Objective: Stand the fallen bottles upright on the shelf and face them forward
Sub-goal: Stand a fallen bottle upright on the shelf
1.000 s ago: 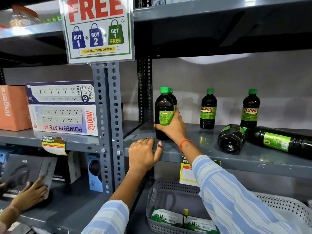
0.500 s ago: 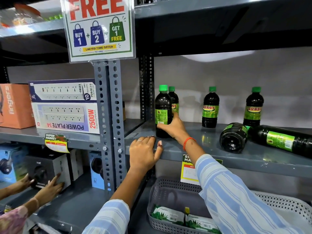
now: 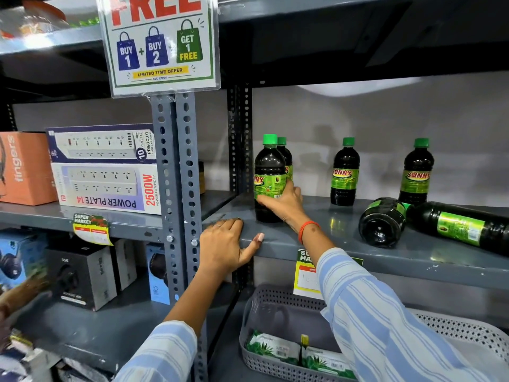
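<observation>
On the grey shelf (image 3: 358, 252) stands a dark bottle (image 3: 268, 172) with a green cap and green label, upright at the left end. My right hand (image 3: 283, 204) grips its lower half, and the label shows partly turned. A second bottle (image 3: 286, 158) stands right behind it. Two more upright bottles (image 3: 344, 172) (image 3: 417, 172) with "SUNNY" labels face forward near the back wall. Two bottles lie on their sides at the right: one (image 3: 381, 221) with its base toward me, another (image 3: 462, 227) lengthwise. My left hand (image 3: 223, 246) rests on the shelf's front edge.
A perforated steel upright (image 3: 176, 188) separates this bay from boxes of power strips (image 3: 107, 169) on the left. A grey plastic basket (image 3: 264, 321) with packets sits on the shelf below. Another person's hand (image 3: 22, 293) moves among boxes at lower left. A promo sign (image 3: 159, 42) hangs above.
My right hand has turned the front-left bottle on the spot, so more of its label faces outward. Another person's hands at lower left have shifted. My left hand stays on the edge.
</observation>
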`<state>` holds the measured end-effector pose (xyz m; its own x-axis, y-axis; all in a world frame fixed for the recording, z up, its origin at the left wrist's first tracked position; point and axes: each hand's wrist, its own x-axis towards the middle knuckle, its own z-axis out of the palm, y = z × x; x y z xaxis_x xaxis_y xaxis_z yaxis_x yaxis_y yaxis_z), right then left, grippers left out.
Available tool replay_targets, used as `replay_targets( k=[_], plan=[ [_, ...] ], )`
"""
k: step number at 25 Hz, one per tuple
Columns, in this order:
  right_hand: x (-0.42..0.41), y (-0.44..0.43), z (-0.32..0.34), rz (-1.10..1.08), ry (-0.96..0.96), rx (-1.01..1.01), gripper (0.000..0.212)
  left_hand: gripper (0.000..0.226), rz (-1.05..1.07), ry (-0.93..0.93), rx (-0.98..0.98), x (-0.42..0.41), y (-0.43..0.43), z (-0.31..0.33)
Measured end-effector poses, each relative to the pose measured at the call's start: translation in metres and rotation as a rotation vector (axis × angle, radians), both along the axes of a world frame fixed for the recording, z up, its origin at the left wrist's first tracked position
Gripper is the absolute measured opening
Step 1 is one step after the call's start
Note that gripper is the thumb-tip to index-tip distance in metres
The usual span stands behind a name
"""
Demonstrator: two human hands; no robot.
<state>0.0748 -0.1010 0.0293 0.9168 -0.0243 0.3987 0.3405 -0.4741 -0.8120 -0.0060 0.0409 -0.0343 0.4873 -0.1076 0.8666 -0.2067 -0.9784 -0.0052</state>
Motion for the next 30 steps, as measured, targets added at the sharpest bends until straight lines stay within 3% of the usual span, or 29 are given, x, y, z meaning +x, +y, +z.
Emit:
replay_targets(
  k=[2, 4, 9, 13, 17, 23, 27, 30],
  plan=[
    [-0.003, 0.001, -0.003, -0.102, -0.050, -0.089, 0.115, 0.063, 0.005, 0.012, 0.003, -0.002, -0.002, -0.001],
    [-0.003, 0.001, -0.003, -0.116, -0.119, -0.080, 0.118, 0.063, 0.008, 0.027, -0.001, -0.003, -0.004, -0.001],
    [-0.007, 0.004, 0.000, 0.009, -0.071, -0.037, 0.090, 0.064, 0.012, 0.041, -0.008, -0.004, -0.002, -0.002],
    [-0.007, 0.002, -0.002, -0.017, -0.109, -0.077, 0.085, 0.064, 0.022, 0.074, -0.011, -0.004, -0.003, -0.002],
    [-0.015, -0.001, -0.001, 0.081, -0.087, 0.000, 0.060, 0.069, 0.003, 0.073, -0.023, -0.003, -0.003, -0.002],
    [-0.041, 0.003, -0.007, 0.192, -0.089, -0.016, 0.067, 0.094, 0.006, 0.073, -0.071, 0.004, -0.001, -0.008],
    [-0.059, 0.000, -0.004, 0.256, -0.052, 0.049, 0.076, 0.092, -0.005, 0.018, -0.102, 0.000, -0.010, -0.006],
    [-0.077, -0.019, 0.006, 0.080, -0.245, 0.082, 0.057, 0.087, -0.014, 0.033, -0.044, -0.007, -0.035, -0.006]
  ],
)
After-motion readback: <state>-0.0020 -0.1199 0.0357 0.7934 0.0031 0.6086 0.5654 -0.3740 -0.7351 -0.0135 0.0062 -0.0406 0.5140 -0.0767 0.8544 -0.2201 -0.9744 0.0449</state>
